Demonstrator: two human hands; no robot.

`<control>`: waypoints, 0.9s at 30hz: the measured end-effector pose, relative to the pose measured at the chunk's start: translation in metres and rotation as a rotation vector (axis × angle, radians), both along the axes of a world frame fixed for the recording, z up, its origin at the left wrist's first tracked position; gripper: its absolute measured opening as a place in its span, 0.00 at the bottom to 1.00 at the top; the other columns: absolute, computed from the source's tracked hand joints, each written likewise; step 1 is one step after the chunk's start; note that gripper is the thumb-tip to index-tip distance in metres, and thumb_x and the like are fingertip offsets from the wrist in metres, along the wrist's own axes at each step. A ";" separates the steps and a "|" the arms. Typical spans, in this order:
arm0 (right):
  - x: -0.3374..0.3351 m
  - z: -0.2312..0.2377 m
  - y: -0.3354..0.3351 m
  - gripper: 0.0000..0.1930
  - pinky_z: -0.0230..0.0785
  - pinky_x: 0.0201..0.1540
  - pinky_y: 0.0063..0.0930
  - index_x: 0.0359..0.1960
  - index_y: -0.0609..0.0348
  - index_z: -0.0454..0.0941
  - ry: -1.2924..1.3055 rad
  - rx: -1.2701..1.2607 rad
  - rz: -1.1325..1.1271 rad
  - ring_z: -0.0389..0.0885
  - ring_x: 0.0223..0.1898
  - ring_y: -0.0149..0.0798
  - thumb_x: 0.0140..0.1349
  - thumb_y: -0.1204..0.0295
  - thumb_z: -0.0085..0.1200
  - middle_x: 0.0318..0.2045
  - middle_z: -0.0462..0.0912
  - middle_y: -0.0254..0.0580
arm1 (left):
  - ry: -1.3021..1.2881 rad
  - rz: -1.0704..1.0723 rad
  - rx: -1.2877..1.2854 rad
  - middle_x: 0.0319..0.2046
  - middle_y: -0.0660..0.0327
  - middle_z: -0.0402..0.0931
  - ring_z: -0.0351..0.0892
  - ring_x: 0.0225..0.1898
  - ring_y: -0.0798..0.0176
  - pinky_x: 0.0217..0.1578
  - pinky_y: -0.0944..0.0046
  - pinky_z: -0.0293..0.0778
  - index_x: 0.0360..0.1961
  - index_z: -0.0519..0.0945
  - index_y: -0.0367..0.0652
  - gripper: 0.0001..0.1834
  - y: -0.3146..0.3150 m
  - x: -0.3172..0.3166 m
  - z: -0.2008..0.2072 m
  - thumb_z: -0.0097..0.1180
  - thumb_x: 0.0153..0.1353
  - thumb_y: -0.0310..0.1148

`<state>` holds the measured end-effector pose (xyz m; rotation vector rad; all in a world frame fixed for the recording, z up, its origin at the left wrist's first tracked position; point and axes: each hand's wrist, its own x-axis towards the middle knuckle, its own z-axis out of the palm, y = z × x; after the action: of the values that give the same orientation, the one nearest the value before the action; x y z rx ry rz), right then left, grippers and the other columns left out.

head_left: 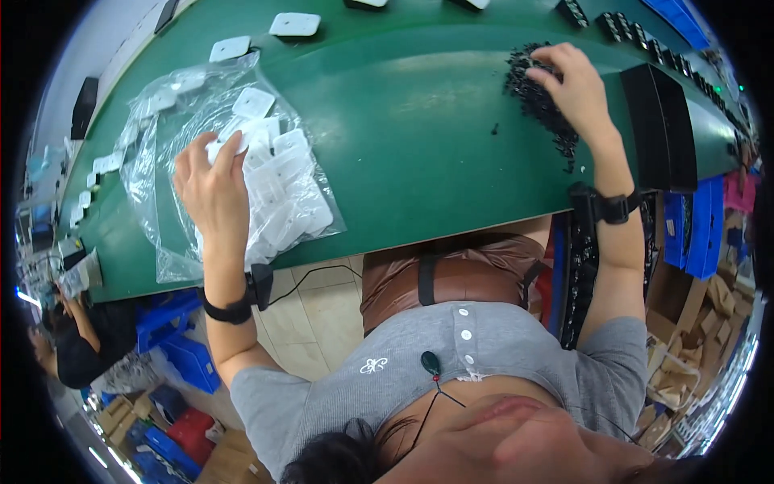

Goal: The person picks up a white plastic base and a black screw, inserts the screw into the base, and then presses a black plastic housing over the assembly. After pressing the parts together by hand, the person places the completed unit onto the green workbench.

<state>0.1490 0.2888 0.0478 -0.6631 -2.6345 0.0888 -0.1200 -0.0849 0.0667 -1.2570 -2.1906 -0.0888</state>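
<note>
My left hand (pixel 211 185) is over the left side of the green table, its fingers closed on a white plastic plate (pixel 229 147). Below it, more white plates (pixel 278 194) with rounded corners lie heaped on and in a clear plastic bag (pixel 165 234). Off to the right, my right hand (pixel 576 90) reaches into a pile of small black parts (pixel 538 101), perhaps screws or pins. Thumb and forefinger are curled toward each other at the pile's far edge; anything between them is too small to make out. One loose black piece (pixel 495 128) lies left of the pile.
A black box (pixel 657 125) stands right of my right hand. Single white plates (pixel 295 25) are spaced along the far and left table edges. Rows of black parts (pixel 633 34) line the far right. Blue bins (pixel 705 230) sit below the right edge; another person (pixel 89 343) is at left.
</note>
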 end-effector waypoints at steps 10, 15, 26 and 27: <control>0.023 -0.034 -0.079 0.07 0.70 0.42 0.34 0.36 0.59 0.79 0.150 -0.254 0.274 0.74 0.40 0.45 0.56 0.79 0.58 0.35 0.74 0.42 | -1.448 -0.469 0.531 0.33 0.58 0.76 0.79 0.28 0.68 0.29 0.71 0.76 0.38 0.81 0.33 0.05 0.092 0.115 -0.026 0.57 0.61 0.21; 0.016 -0.044 -0.077 0.05 0.69 0.41 0.33 0.33 0.62 0.77 0.206 -0.285 0.273 0.74 0.39 0.45 0.55 0.80 0.57 0.33 0.73 0.42 | -1.790 -0.510 0.673 0.37 0.56 0.76 0.78 0.27 0.70 0.26 0.73 0.75 0.54 0.70 0.35 0.16 0.115 0.147 -0.036 0.51 0.65 0.21; 0.029 -0.022 -0.131 0.09 0.67 0.42 0.16 0.42 0.61 0.70 0.485 -1.375 0.245 0.72 0.38 0.23 0.63 0.81 0.55 0.35 0.74 0.32 | -1.258 -0.576 0.496 0.35 0.57 0.74 0.80 0.27 0.67 0.24 0.71 0.78 0.43 0.79 0.36 0.11 0.116 0.175 -0.054 0.52 0.61 0.15; 0.031 -0.021 -0.133 0.09 0.67 0.44 0.17 0.43 0.61 0.70 0.478 -1.397 0.252 0.73 0.39 0.24 0.63 0.81 0.55 0.36 0.74 0.33 | -1.199 -0.635 0.493 0.35 0.57 0.74 0.80 0.26 0.67 0.23 0.70 0.78 0.42 0.80 0.36 0.11 0.118 0.177 -0.053 0.53 0.59 0.14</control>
<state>0.1798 0.1563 0.0265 -0.5371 -1.8279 1.9548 0.0565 0.0328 0.0137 -1.7477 -2.1975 -1.9190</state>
